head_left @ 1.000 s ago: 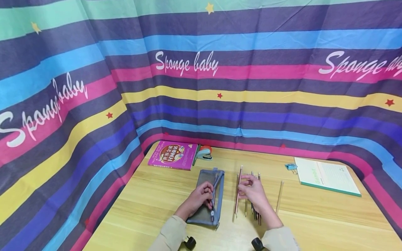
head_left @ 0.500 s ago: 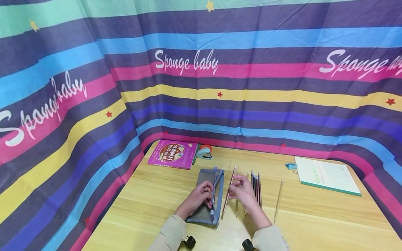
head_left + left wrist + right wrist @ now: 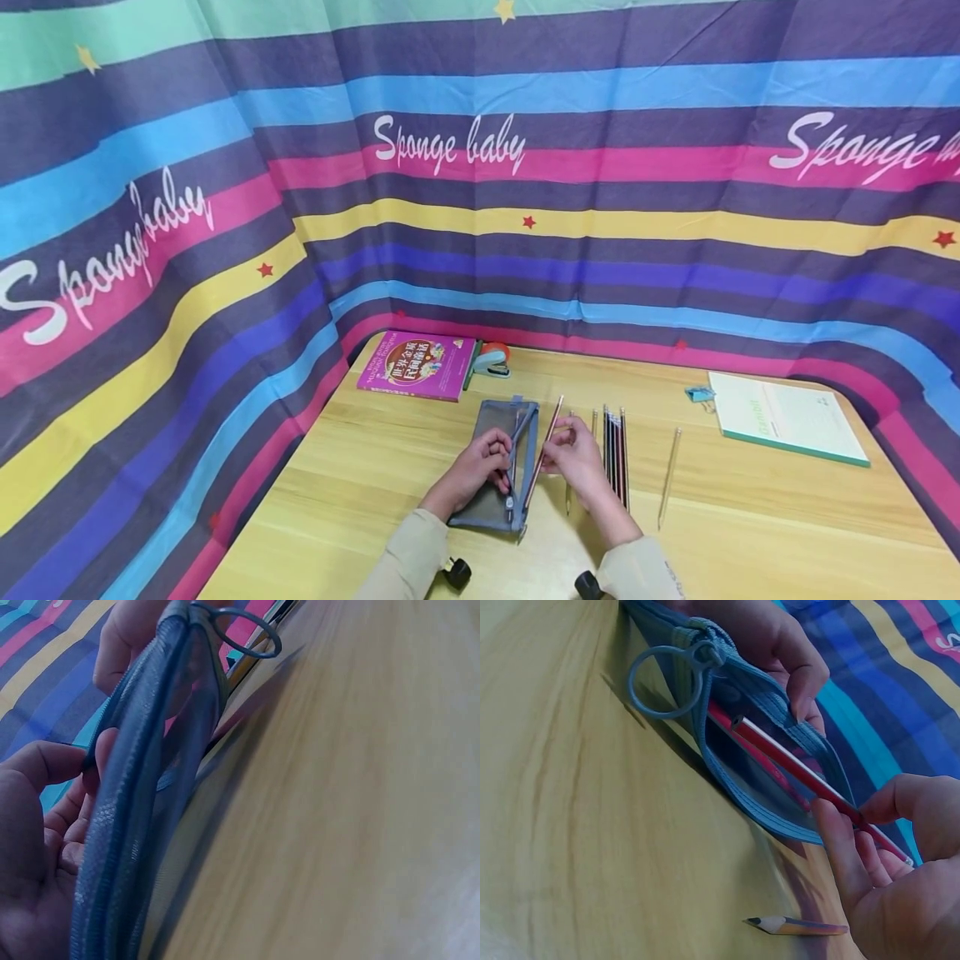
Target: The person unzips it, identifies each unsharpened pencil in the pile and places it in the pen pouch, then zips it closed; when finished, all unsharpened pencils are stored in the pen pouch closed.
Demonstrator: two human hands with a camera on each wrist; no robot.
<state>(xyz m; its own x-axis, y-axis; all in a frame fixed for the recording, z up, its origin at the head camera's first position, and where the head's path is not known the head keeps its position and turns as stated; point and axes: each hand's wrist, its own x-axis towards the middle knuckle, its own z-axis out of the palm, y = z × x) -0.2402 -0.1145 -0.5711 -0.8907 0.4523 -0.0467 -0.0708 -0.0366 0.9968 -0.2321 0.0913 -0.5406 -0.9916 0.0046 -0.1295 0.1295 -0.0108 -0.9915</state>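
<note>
A grey-blue mesh pencil case (image 3: pixel 483 517) lies on the table with its zipped mouth spread. My left hand (image 3: pixel 480 467) pinches one edge of that mouth between thumb and finger, as the left wrist view shows. In my right hand (image 3: pixel 579 458) a red pencil (image 3: pixel 799 766) is pinched near its rear end, its other end over the case's opening. Inside the case another red pencil (image 3: pixel 754 742) shows. A ring pull (image 3: pixel 660 714) hangs from the zip. Under the right hand a sharpened pencil (image 3: pixel 795 926) lies on the wood.
Several dark pencils (image 3: pixel 617 462) lie side by side right of the right hand, and a lone pencil (image 3: pixel 670 479) lies farther right. At the back left are a purple book (image 3: pixel 423 367) and a stapler (image 3: pixel 492 362). A notepad (image 3: pixel 791 421) and blue binder clips (image 3: pixel 701 395) occupy the right.
My right hand has carried the red pencil leftward from beside the other pencils to the case's mouth. The left hand keeps its hold on the case edge.
</note>
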